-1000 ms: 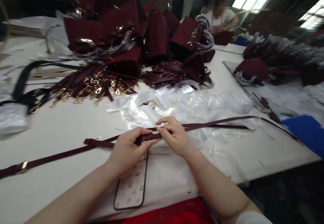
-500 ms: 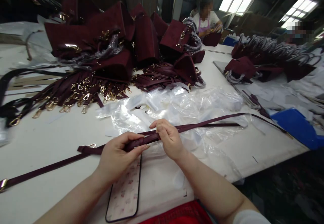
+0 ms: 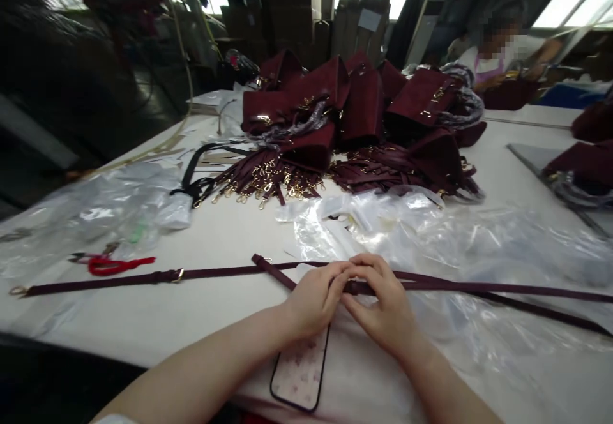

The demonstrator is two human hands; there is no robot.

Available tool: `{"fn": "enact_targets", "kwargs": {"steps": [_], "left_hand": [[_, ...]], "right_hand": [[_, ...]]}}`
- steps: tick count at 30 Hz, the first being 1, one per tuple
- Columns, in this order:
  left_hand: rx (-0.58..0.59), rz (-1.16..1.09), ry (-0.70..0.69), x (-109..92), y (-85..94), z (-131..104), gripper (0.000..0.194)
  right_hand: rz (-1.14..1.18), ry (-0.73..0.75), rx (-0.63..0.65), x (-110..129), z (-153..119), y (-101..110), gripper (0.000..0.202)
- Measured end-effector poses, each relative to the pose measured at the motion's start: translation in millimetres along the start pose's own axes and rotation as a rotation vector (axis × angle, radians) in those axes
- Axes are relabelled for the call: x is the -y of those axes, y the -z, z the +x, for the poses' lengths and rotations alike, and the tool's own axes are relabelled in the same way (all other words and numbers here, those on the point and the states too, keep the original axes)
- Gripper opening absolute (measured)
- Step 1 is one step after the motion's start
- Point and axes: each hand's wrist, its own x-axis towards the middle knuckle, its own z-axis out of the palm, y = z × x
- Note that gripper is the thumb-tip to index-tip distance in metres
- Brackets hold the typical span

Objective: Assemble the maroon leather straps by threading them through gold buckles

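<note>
A long burgundy strap (image 3: 215, 273) runs across the table, with a gold buckle (image 3: 179, 275) and a gold snap hook (image 3: 18, 290) toward its left end. My left hand (image 3: 316, 299) is closed on the strap, a short free end jutting out to its left. Close against it, my right hand (image 3: 380, 296) also grips the strap, fingertips meeting those of the left. The fingers hide the piece between them. Beneath my hands lies a phone in a patterned case (image 3: 299, 373).
Burgundy handbags (image 3: 359, 108) are heaped at the back, with many straps and gold hooks (image 3: 268, 178) before them. Clear plastic bags (image 3: 325, 226) spread behind my hands; more plastic (image 3: 105, 200) lies left, near a tool with red cord (image 3: 119, 264). A person (image 3: 498, 60) works far right.
The view has swung left, bringing the strap's hook end and the red-corded tool into sight. My hands have come together on the strap, the right one turning its fingers toward the left.
</note>
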Motion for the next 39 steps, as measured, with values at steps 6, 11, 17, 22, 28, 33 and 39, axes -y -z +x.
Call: {"fn": "enact_targets", "kwargs": {"steps": [6, 11, 17, 22, 28, 33, 39], "left_hand": [[-0.005, 0.166, 0.075, -3, 12.4, -1, 0.045], [-0.068, 0.148, 0.137, -6, 37.7, 0, 0.051], [-0.052, 0.070, 0.155, -4, 65.4, -2, 0.056], [0.044, 0.017, 0.180, 4, 102.0, -8, 0.038], [0.165, 0.029, 0.220, 16, 127.3, -18, 0.026], [0.293, 0.082, 0.256, 29, 127.2, -20, 0.024], [0.325, 0.152, 0.303, 35, 120.5, -13, 0.024]], "right_hand": [[-0.193, 0.168, -0.037, -12, -3, -5, 0.015], [-0.202, 0.082, -0.056, -15, -5, 1, 0.018], [0.008, -0.326, -0.014, -20, -10, 8, 0.029], [0.549, -0.698, -0.209, -31, -6, 19, 0.044], [0.801, -0.870, -0.385, -35, 2, 28, 0.053], [0.717, -0.821, -0.427, -34, 2, 37, 0.047], [-0.104, -0.434, -0.401, -31, 2, 33, 0.039]]}}
